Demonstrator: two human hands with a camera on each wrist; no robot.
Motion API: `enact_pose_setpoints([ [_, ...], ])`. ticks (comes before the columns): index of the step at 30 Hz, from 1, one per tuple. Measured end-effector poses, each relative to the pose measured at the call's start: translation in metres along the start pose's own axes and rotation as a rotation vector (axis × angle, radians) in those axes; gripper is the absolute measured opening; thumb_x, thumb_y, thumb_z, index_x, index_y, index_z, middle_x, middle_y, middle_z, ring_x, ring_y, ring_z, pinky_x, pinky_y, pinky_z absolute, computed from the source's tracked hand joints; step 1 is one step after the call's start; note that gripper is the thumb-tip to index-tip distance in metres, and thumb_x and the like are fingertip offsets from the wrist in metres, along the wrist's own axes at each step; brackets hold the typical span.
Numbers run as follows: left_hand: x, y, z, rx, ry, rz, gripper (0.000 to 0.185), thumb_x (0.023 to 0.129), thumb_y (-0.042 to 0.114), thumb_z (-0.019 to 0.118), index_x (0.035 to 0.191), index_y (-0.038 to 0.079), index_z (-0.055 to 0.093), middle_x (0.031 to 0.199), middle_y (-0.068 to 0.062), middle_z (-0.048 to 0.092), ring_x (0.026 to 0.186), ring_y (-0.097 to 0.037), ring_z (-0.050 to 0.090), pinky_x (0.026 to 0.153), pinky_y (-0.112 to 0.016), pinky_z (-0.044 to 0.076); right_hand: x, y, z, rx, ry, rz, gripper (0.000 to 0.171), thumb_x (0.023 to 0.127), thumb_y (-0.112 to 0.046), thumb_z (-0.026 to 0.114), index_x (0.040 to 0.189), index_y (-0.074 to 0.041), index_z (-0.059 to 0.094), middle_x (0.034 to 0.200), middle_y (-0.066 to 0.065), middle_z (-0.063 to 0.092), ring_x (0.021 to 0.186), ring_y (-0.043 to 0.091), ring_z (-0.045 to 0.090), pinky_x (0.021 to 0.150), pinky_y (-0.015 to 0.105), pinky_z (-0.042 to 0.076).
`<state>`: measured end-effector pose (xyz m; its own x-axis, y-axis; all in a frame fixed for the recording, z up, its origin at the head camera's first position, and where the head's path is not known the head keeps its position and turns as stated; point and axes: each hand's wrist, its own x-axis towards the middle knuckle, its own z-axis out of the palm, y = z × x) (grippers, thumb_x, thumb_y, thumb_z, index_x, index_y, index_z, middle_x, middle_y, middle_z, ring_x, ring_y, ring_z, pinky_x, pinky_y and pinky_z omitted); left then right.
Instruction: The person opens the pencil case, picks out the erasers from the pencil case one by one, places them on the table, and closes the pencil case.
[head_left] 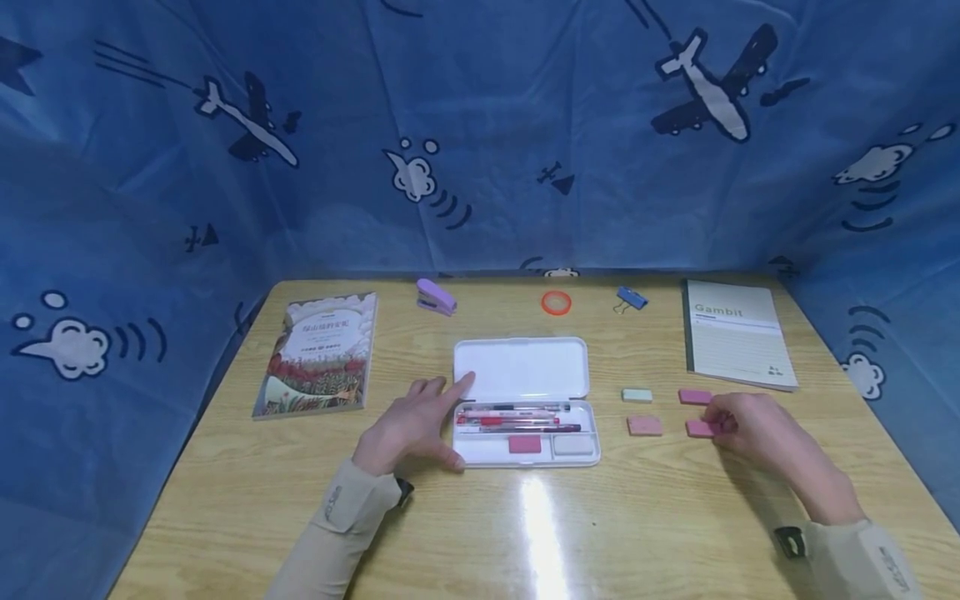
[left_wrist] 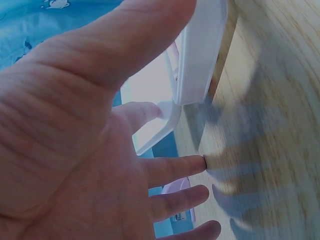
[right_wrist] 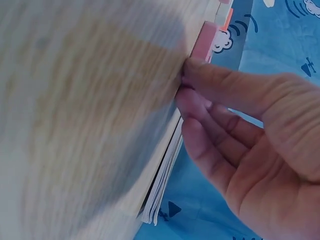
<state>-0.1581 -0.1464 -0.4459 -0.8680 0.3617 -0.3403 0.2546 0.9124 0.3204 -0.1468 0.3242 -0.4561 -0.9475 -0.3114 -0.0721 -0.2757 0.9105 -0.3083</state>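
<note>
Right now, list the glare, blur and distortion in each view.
Head view: a bright glare streak on the table before the pencil case; edges bow, wide-angle. Left wrist view: the left hand fills the frame, wood smeared. Right wrist view: table grain blurred, right hand sharper.

White pencil case [head_left: 525, 400] lies open mid-table, lid flat toward the far side, tray holding pens, a pink eraser and a white one. Left hand [head_left: 416, 425] rests against its left edge. Right hand [head_left: 750, 427] pinches a small pink eraser [head_left: 699, 428] lying flat on the table, right of the case.
</note>
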Motion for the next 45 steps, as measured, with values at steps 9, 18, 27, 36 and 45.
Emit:
enact_pose_setpoints([
  [9, -0.002, 0.0, 0.0, -0.005, 0.005, 0.007, 0.129, 0.065, 0.047, 0.094, 0.164, 0.033, 0.012, 0.166, -0.019, 0.026, 0.152, -0.043, 0.026, 0.12, -0.064, 0.033, 0.005, -0.026, -0.01, -0.046, 0.026, -0.004, 0.02, 0.081, -0.018, 0.084, 0.095, -0.006, 0.075, 0.09, 0.009, 0.076, 0.081, 0.027, 0.071, 0.071, 0.05, 0.059],
  [18, -0.003, 0.001, -0.001, -0.017, 0.001, -0.001, 0.13, 0.065, 0.046, 0.094, 0.164, 0.033, 0.011, 0.166, -0.019, 0.026, 0.152, -0.043, 0.025, 0.121, -0.064, 0.031, 0.03, -0.088, -0.001, -0.064, 0.116, -0.163, 0.02, 0.081, -0.02, 0.084, 0.098, -0.013, 0.076, 0.094, 0.003, 0.077, 0.087, 0.025, 0.072, 0.07, 0.047, 0.059],
  [27, -0.002, 0.001, -0.001, -0.018, 0.005, -0.005, 0.13, 0.064, 0.047, 0.094, 0.164, 0.034, 0.013, 0.166, -0.019, 0.028, 0.151, -0.042, 0.027, 0.12, -0.064, 0.033, 0.047, -0.145, 0.022, -0.062, 0.098, -0.309, 0.025, 0.078, -0.017, 0.086, 0.101, -0.014, 0.078, 0.096, -0.001, 0.077, 0.086, 0.015, 0.069, 0.075, 0.035, 0.06],
  [36, -0.003, 0.003, -0.002, -0.013, 0.002, -0.006, 0.13, 0.064, 0.047, 0.094, 0.164, 0.033, 0.012, 0.166, -0.019, 0.027, 0.151, -0.042, 0.027, 0.121, -0.063, 0.032, 0.06, -0.182, 0.039, -0.071, 0.036, -0.413, 0.019, 0.077, -0.023, 0.089, 0.087, -0.022, 0.073, 0.083, -0.008, 0.072, 0.072, 0.005, 0.054, 0.064, 0.022, 0.047],
  [45, -0.002, 0.002, -0.002, -0.007, 0.007, -0.008, 0.13, 0.064, 0.047, 0.094, 0.164, 0.033, 0.013, 0.165, -0.019, 0.028, 0.151, -0.041, 0.028, 0.12, -0.062, 0.033, 0.066, -0.197, 0.052, -0.128, 0.043, -0.388, 0.026, 0.073, -0.024, 0.091, 0.08, -0.023, 0.066, 0.077, -0.011, 0.059, 0.07, 0.008, 0.047, 0.059, 0.022, 0.042],
])
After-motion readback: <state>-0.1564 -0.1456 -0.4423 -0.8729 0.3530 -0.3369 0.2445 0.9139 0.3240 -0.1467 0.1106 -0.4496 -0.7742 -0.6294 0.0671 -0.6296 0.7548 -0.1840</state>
